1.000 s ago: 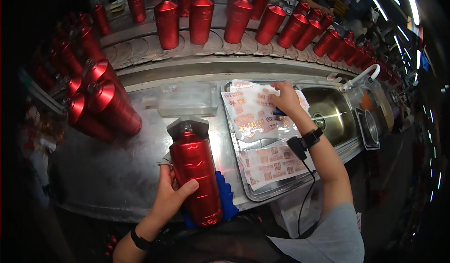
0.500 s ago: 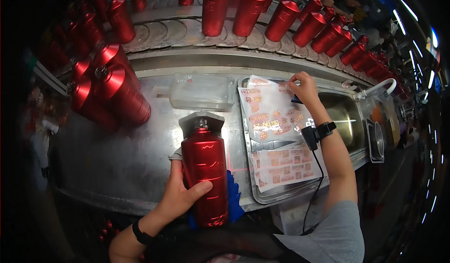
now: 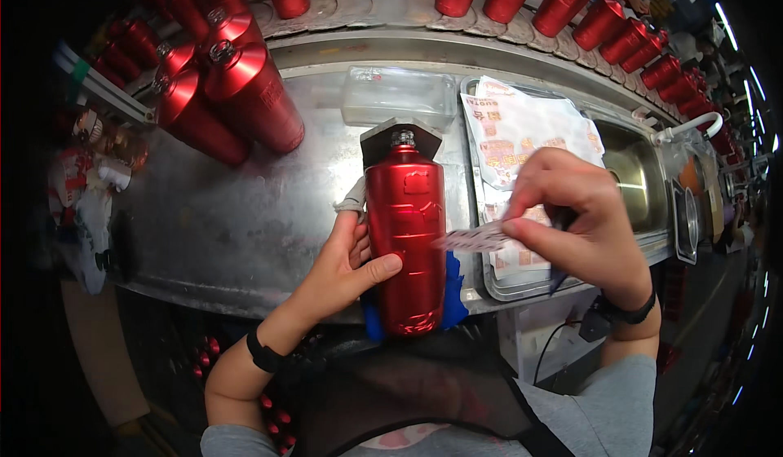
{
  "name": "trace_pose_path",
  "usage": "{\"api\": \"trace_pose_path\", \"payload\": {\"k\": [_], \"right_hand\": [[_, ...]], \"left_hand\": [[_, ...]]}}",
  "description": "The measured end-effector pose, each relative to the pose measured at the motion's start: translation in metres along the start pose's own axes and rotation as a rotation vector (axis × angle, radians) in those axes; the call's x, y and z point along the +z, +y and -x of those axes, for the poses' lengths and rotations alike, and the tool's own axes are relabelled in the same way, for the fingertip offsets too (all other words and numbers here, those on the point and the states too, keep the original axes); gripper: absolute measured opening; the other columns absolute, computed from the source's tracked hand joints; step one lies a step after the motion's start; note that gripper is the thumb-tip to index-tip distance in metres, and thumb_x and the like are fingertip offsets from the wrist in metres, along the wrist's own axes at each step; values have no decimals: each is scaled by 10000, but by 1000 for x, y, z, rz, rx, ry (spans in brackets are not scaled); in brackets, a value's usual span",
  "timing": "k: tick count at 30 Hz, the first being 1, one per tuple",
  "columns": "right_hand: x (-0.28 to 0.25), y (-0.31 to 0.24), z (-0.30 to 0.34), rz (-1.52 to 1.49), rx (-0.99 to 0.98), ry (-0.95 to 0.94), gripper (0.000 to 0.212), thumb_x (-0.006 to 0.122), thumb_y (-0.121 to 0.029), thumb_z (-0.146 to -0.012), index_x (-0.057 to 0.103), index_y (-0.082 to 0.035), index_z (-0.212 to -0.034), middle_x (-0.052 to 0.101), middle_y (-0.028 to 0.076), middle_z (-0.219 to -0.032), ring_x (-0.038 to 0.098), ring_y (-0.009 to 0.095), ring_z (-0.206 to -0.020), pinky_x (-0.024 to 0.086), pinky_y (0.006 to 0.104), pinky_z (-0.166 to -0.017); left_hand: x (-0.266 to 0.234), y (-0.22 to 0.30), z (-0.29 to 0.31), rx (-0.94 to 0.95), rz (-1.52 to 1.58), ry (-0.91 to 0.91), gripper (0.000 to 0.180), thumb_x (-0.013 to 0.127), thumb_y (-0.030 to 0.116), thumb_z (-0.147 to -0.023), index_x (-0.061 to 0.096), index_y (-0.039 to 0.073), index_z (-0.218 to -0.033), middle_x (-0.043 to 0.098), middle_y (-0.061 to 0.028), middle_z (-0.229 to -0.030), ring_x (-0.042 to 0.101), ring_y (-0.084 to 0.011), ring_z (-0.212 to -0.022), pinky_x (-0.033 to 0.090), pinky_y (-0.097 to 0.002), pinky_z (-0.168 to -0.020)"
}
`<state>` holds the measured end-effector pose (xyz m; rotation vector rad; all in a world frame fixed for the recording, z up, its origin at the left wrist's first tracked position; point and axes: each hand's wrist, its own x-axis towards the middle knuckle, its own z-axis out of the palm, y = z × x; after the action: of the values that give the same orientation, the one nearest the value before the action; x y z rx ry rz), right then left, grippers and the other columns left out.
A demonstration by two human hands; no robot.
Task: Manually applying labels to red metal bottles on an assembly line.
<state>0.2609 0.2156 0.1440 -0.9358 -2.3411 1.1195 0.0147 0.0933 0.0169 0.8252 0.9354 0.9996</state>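
A shiny red bottle (image 3: 405, 245) lies tilted at the bench's near edge, its neck toward a dark angular rest and blue cloth (image 3: 453, 290) under its base. My left hand (image 3: 347, 265) grips the bottle from its left side, thumb across the front. Just right of the bottle, my right hand (image 3: 571, 220) pinches a small printed sheet (image 3: 473, 237) between thumb and forefinger. The sheet is blurred, and its tip overlaps the bottle's right edge in view; contact I cannot tell. A dark blue object shows partly behind the right-hand fingers.
A metal tray (image 3: 489, 282) holds printed decal sheets (image 3: 510, 135). Behind the bottle lies a clear rectangular container (image 3: 397, 97). Several red bottles (image 3: 259, 98) stand at the left, more along the conveyor (image 3: 367, 4). A water-filled sink (image 3: 624, 163) and white tap (image 3: 693, 124) are right.
My right hand has come from the tray's far side toward the bottle, now with a small printed sheet. The left hand still holds the bottle. The whole view has shifted.
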Motion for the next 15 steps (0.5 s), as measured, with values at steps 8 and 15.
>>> {"api": "trace_pose_path", "payload": {"k": [8, 15], "right_hand": [[54, 10, -52, 117, -39, -43, 124, 709, -128, -780, 676, -25, -842, 599, 128, -839, 599, 306, -742, 463, 402, -640], [73, 31, -55, 78, -106, 36, 108, 755, -98, -798, 670, -36, -821, 593, 36, -802, 485, 121, -610, 372, 274, -520]], "left_hand": [[2, 8, 0, 89, 224, 110, 841, 646, 218, -955, 96, 38, -1565, 389, -177, -1492, 438, -230, -1362, 350, -365, -1127], [11, 3, -2, 86, 38, 236, 819, 642, 107, -943, 111, 42, -1564, 483, -174, -1399, 521, -197, -1267, 425, -355, -1073]]}}
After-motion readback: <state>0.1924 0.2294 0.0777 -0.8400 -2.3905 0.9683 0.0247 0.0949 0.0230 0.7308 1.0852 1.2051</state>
